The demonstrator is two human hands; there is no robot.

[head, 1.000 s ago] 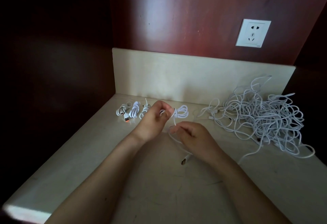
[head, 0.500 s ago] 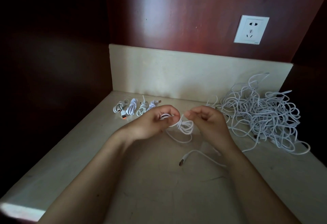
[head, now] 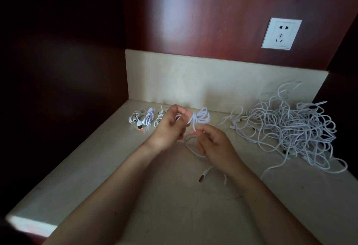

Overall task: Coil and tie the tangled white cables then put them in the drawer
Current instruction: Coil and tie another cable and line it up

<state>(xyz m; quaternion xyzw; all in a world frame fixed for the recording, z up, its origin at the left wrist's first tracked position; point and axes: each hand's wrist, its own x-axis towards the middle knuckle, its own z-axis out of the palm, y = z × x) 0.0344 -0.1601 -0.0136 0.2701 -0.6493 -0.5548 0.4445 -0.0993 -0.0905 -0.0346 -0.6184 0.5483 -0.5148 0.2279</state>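
The left hand (head: 170, 126) is pinching the small coil (head: 202, 117) above the countertop (head: 135, 186), while the right hand (head: 214, 145) is pinching its loose tail (head: 194, 128). Judging from this, the wrap is needing steady tension, pulled snug around the coil's waist so the loops are not springing apart.

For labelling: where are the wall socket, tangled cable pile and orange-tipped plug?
wall socket (head: 281, 33), head view, faceplate middle.
tangled cable pile (head: 290, 128), head view, dense middle.
orange-tipped plug (head: 140, 128), head view, orange end.

Dim room light leaves the panel (head: 62, 70) left of the wall socket (head: 281, 33) nearly black; soft glare sheens the wood beside it, frame edges bowing.
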